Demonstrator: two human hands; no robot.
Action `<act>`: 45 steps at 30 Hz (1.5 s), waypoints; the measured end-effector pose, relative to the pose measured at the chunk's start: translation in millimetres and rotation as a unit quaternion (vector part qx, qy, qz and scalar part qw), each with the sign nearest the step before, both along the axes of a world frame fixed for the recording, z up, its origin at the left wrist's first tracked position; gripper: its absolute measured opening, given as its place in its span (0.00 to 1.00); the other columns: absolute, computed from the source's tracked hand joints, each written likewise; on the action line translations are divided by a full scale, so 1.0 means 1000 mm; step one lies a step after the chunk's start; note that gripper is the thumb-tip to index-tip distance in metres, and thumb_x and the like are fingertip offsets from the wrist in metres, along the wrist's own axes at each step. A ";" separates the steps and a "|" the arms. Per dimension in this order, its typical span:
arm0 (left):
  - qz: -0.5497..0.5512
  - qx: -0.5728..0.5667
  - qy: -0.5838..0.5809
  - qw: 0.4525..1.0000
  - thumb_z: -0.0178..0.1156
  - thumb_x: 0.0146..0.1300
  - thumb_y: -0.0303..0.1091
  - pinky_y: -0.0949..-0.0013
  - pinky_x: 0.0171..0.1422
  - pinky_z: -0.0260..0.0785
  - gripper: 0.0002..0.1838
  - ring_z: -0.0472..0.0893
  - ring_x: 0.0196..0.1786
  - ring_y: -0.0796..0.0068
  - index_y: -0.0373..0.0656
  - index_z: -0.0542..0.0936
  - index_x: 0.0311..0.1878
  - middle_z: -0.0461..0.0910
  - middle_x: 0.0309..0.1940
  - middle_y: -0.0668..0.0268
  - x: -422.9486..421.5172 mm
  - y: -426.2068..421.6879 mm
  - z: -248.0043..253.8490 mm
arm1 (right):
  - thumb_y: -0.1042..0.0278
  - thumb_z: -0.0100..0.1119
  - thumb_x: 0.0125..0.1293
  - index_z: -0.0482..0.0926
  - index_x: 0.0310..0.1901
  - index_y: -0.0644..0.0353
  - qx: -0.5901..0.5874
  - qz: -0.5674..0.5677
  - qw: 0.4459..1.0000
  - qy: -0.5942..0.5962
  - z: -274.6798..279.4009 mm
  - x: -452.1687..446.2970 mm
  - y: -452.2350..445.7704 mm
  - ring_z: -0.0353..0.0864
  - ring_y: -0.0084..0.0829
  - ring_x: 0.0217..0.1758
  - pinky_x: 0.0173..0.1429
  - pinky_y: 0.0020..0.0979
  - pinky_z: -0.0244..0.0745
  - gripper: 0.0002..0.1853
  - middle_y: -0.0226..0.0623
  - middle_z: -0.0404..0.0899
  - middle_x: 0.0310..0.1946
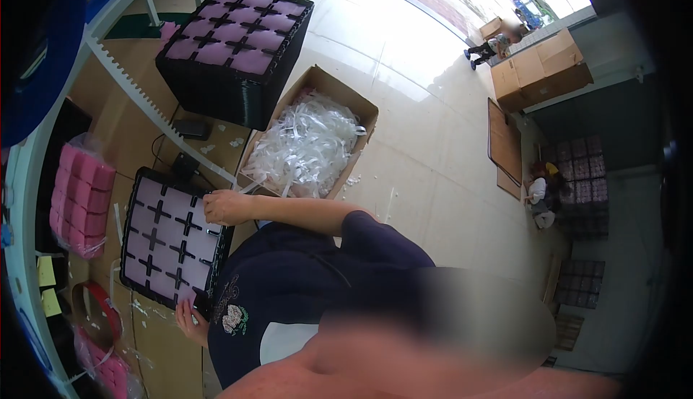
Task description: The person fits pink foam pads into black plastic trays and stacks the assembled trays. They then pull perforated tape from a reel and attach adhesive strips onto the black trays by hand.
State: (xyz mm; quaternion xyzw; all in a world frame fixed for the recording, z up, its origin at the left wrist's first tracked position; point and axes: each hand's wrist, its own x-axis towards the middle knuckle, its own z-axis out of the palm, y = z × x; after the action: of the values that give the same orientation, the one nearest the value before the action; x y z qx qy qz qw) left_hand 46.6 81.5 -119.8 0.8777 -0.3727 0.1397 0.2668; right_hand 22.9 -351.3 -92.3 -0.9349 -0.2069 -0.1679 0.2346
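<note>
A black-framed block (164, 236) with lilac squares and black cross-shaped dividers lies on the brown work surface. My right hand (229, 207) is at its upper right edge, fingers curled together; what they pinch is hidden. At the lower right corner, my left hand (191, 323) has its fingertips on the black edge. A white toothed strip (137, 88) runs diagonally down to near my right hand. Above stands a taller black stack (231, 45) with the same lilac squares on top. Next to it, a cardboard box (364, 106) holds shredded clear strips (307, 146).
Pink wrapped blocks (81, 200) and a red ring (101, 312) lie along the left side, by a pale frame (50, 103). A black device (191, 129) with a cable sits between the stacks. Farther off are large cartons (545, 70) and two people (498, 46) (538, 193).
</note>
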 end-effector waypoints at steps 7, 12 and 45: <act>0.118 0.034 0.118 0.985 0.61 0.61 0.19 0.55 0.70 0.67 0.18 0.76 0.65 0.52 0.41 0.84 0.55 0.81 0.59 0.59 -0.031 -0.039 0.059 | 0.67 0.66 0.60 0.86 0.37 0.53 0.030 -0.061 0.998 0.006 0.019 -0.001 -0.009 0.78 0.34 0.52 0.55 0.36 0.76 0.05 0.27 0.84 0.37; 0.145 0.063 0.151 0.976 0.60 0.54 0.17 0.51 0.73 0.65 0.23 0.71 0.70 0.49 0.42 0.84 0.55 0.77 0.63 0.57 -0.044 -0.039 0.061 | 0.68 0.65 0.62 0.87 0.40 0.57 0.033 -0.074 0.994 0.069 0.036 -0.007 -0.017 0.80 0.36 0.52 0.58 0.37 0.77 0.07 0.32 0.86 0.40; 0.226 0.089 0.048 0.969 0.56 0.58 0.22 0.56 0.59 0.71 0.20 0.75 0.54 0.56 0.44 0.86 0.53 0.76 0.46 0.60 0.115 -0.054 0.051 | 0.73 0.58 0.61 0.87 0.50 0.50 -0.078 0.065 0.993 0.054 0.029 0.170 0.061 0.75 0.43 0.54 0.59 0.42 0.75 0.16 0.38 0.81 0.44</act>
State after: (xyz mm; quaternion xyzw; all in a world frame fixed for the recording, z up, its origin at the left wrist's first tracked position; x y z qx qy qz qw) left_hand 161.1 27.2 -68.7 0.9650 -0.1625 0.1206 0.1665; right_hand 193.2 -290.7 -63.5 -0.9425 -0.2666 -0.0847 0.1826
